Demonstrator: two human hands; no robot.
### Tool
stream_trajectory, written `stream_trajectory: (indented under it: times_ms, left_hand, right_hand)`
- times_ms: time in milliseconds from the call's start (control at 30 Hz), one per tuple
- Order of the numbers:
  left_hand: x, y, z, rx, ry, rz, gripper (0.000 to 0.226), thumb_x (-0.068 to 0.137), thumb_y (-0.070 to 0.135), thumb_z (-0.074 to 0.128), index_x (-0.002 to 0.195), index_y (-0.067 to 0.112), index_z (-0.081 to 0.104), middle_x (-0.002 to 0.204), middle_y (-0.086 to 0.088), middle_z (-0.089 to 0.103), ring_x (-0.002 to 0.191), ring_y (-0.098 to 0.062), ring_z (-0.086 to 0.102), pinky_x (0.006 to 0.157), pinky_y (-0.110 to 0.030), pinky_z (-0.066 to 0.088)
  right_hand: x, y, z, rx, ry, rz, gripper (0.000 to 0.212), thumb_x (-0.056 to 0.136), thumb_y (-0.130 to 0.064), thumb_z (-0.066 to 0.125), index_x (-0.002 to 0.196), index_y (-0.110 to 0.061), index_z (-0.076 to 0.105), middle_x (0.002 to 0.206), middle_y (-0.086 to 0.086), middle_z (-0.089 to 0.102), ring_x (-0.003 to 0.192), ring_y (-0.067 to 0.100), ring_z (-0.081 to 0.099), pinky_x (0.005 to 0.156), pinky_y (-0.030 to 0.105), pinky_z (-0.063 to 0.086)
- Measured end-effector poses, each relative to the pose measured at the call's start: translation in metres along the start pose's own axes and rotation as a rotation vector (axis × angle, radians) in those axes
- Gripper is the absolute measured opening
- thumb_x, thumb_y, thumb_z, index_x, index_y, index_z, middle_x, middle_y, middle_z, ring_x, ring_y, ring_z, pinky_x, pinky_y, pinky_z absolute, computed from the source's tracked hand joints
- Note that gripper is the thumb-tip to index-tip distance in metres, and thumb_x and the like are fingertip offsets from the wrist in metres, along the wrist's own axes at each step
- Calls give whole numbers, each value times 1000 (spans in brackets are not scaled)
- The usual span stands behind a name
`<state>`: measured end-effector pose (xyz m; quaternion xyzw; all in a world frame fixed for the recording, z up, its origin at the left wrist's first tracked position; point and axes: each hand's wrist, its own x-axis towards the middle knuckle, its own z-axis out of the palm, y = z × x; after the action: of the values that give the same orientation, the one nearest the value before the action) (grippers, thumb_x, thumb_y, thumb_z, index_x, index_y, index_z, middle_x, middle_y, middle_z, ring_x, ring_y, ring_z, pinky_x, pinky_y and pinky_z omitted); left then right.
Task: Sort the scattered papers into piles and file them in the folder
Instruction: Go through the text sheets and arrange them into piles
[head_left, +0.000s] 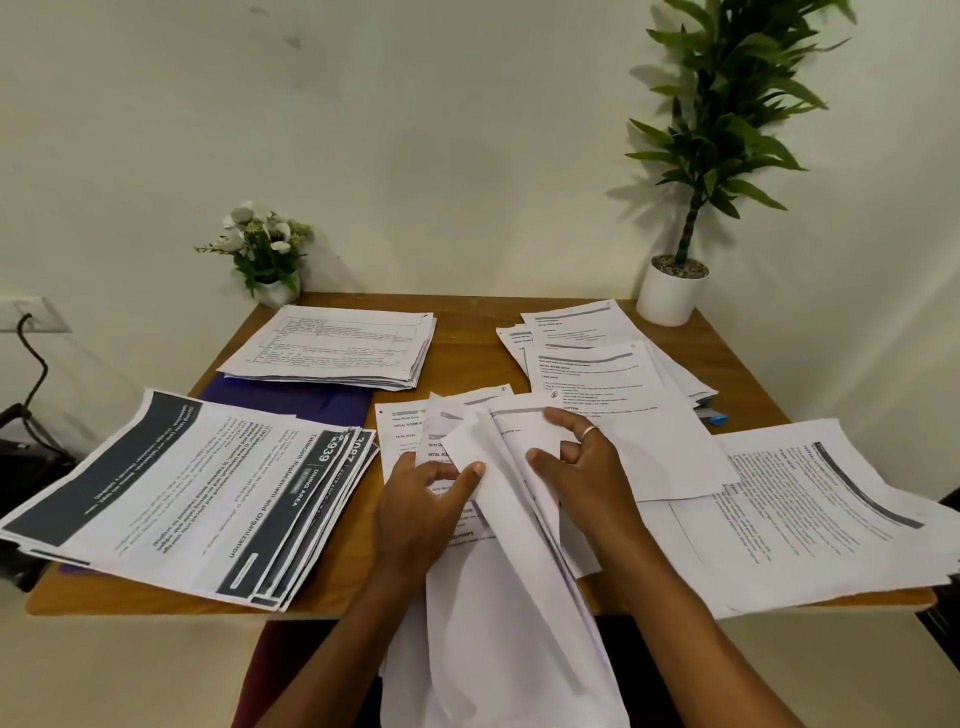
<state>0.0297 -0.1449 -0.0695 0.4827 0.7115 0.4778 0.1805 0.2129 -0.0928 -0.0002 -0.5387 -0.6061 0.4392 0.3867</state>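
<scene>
Four paper piles lie on the table (467, 338): a dark-banded pile (197, 499) at left, a form pile (337, 348) at upper centre, a third pile (597, 353) at upper right and a fourth pile (831, 519) at right. One purple folder (291, 402) shows between the first two. At lower centre the left hand (421, 499) and right hand (582, 467) each pinch one loose bundle (509, 597). Two potted plants (265, 254) stand at the back.

Both forearms extended, left hand (421, 499) pinching papers (509, 597), right hand (582, 467) curled on them

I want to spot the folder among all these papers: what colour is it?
The folder is dark purple; the head view shows it.
</scene>
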Motion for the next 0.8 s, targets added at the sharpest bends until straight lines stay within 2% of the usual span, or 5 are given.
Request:
stream_trajectory:
  times_ms: [200,400,567,667,800]
  left_hand:
    - [-2,4,-3,-38,-13,11,37,76,81,58,82,46,70,127,-1,64,131,-24,53,89,-46,59]
    - [-3,5,-3,-46,-14,19,36,76,80,58,80,46,68,124,3,65,127,-23,56,85,-46,61]
    - [0,-4,-1,-59,-14,-2,47,77,84,54,84,40,68,108,9,65,104,-21,65,75,-39,64]
    - [1,-5,-1,-155,-8,-39,47,80,76,60,81,31,70,109,9,67,110,-12,61,84,-39,61]
    - [-1,2,-5,-272,-20,-86,49,78,68,65,81,19,64,100,5,68,106,-15,63,82,-35,59]
  right_hand:
    - [-6,4,12,-271,-49,-42,51,85,-45,78,130,-28,63,140,-4,61,125,16,57,90,22,45]
    - [-9,19,22,-354,-36,-93,48,88,-49,74,129,-28,65,138,-5,62,125,15,58,99,25,44]
    - [-17,22,20,-185,-75,-130,24,99,-44,59,120,-38,69,121,-19,68,99,-1,64,98,30,56]
    - [-19,29,21,-97,-113,-143,20,98,-38,62,113,-51,62,116,-35,61,103,-12,61,96,22,53]
    - [-21,44,21,-1,-89,-181,32,97,-27,68,121,-48,61,128,-32,61,120,-7,57,104,20,47]
